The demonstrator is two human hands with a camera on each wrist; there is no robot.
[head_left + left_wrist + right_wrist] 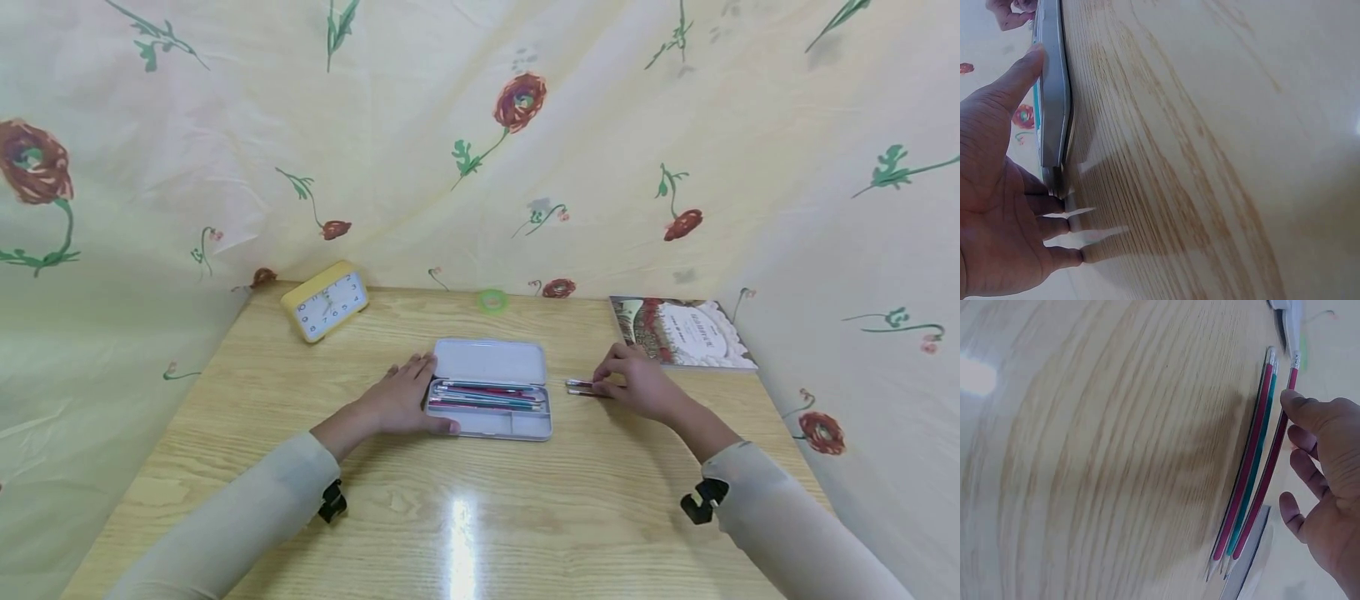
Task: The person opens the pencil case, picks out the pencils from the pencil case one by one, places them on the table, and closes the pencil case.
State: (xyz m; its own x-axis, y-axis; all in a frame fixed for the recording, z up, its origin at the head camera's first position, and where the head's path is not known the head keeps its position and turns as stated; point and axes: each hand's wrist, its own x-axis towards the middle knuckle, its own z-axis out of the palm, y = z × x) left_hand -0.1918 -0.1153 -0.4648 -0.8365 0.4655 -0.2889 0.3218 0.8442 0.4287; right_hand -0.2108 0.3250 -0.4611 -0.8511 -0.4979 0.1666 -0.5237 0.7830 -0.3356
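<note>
A pale metal pencil case lies on the table with its lid folded back and several pencils inside. My left hand rests against the case's left end. Its fingers are straight and spread by the hinge side, and the thumb lies on the near rim. To the right of the case, my right hand pinches a red pencil between thumb and fingers. Beside that pencil another red pencil and a green pencil lie on the wood. From the head view, the right hand covers much of these pencils.
A yellow clock stands at the back left. At the back right lies a booklet, just beyond the right hand. A small green ring sits by the far edge, where a flowered cloth hangs.
</note>
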